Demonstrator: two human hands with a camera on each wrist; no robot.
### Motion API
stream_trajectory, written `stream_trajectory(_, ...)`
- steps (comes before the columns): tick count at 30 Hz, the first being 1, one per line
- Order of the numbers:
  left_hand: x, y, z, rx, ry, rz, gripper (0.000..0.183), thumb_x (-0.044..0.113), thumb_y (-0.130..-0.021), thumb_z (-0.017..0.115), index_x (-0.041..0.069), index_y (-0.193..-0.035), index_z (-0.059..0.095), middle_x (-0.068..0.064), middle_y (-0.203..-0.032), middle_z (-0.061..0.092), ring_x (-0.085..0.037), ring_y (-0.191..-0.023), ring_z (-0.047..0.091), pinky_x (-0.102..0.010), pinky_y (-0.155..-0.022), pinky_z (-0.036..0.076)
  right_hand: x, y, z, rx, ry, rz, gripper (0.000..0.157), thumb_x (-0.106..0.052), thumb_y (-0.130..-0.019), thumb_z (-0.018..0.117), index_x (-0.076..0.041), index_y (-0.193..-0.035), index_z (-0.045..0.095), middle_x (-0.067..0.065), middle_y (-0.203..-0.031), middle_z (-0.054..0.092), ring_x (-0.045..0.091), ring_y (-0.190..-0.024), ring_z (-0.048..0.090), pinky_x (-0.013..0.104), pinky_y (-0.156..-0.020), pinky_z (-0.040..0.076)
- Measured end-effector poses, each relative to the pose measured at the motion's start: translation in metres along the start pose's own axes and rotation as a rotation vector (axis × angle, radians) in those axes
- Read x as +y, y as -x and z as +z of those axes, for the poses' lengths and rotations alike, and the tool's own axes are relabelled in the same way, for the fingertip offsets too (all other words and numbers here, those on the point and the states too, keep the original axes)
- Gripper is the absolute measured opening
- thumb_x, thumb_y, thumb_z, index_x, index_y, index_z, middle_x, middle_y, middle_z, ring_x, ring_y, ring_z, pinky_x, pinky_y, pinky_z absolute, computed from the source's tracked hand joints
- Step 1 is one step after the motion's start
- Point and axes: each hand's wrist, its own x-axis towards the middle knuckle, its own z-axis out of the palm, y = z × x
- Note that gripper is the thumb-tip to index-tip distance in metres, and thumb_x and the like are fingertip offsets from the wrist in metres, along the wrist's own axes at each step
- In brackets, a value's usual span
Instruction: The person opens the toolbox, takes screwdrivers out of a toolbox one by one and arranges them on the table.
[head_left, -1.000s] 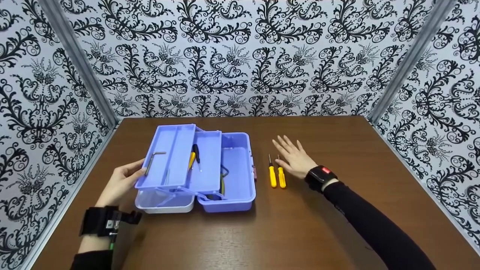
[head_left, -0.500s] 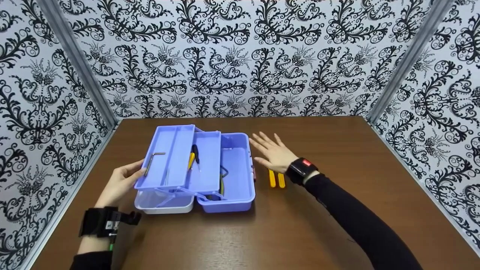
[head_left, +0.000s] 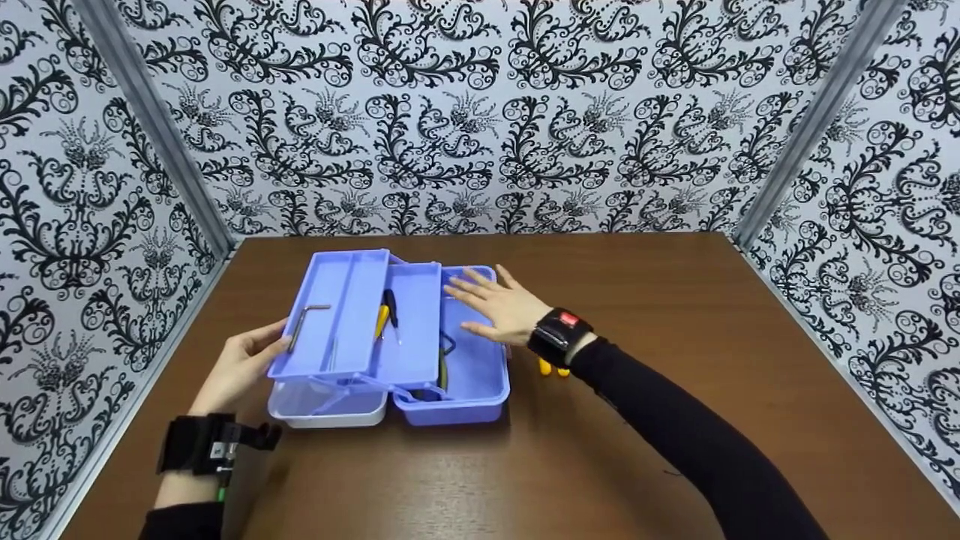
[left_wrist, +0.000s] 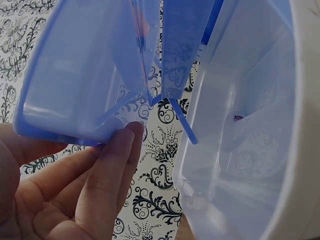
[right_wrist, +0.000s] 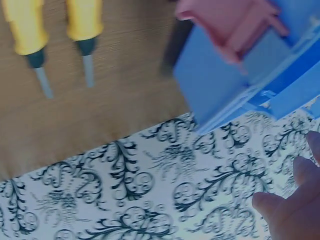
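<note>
A purple-blue toolbox [head_left: 465, 414] with fold-out trays stands unfolded on the table. My left hand [head_left: 241, 366] pinches the outer edge of its upper tray [head_left: 327, 281], thumb on top and fingers beneath, as the left wrist view shows from below. An L-shaped hex key [head_left: 301, 327] lies in that tray. A yellow-handled screwdriver [head_left: 382, 321] and a black-handled screwdriver [head_left: 391, 306] lie in the middle tray [head_left: 420, 300]. My right hand [head_left: 504, 307], fingers spread and holding nothing, hovers over the right part of the box's bottom compartment [head_left: 474, 367].
Two more yellow screwdrivers [right_wrist: 85, 17] lie side by side on the brown table [head_left: 645, 285], mostly behind my right wrist in the head view. A pinkish-red latch [right_wrist: 227, 25] is on the box's right side. The whitish lid [head_left: 328, 420] lies folded out left. Patterned walls surround the table.
My right hand has moved left, from beside the two yellow screwdrivers on the table to over the toolbox, fingers still spread. My left hand keeps its grip on the upper tray.
</note>
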Motion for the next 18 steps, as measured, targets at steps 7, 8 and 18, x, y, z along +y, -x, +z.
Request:
stream_trajectory(7,0.001,-0.001,0.000,0.009,-0.010,0.017,0.049,0.012,-0.103,0.051,-0.013,-0.143,0.038,-0.040,-0.132,0.052,-0.001,-0.085,0.068,-0.020,-0.078,0.059,-0.028,-0.015,-0.005,-0.043,-0.027,-0.061,0.063,-0.047,-0.103,0.036,-0.021,-0.158,0.022,0.002,-0.164,0.026,0.023,-0.154,0.013,0.059,-0.124,0.008)
stream_trajectory(8,0.001,0.000,0.000,0.008,-0.009,0.018,0.049,0.012,-0.103,0.051,-0.013,-0.143,0.038,-0.040,-0.133,0.052,-0.001,-0.085,0.068,-0.019,-0.078,0.059,-0.032,-0.017,-0.006,-0.049,-0.036,-0.069,0.063,-0.046,-0.103,0.038,-0.020,-0.158,0.023,0.002,-0.164,0.026,0.023,-0.154,0.013,0.058,-0.124,0.008)
stream_trajectory(18,0.000,0.000,0.000,0.008,-0.002,0.019,0.049,0.013,-0.103,0.051,-0.012,-0.143,0.039,-0.040,-0.134,0.051,-0.001,-0.085,0.068,-0.018,-0.077,0.058,-0.059,-0.042,-0.003,-0.118,0.003,-0.106,0.062,-0.047,-0.103,0.035,-0.023,-0.159,0.021,-0.001,-0.165,0.023,0.018,-0.154,0.011,0.057,-0.124,0.010)
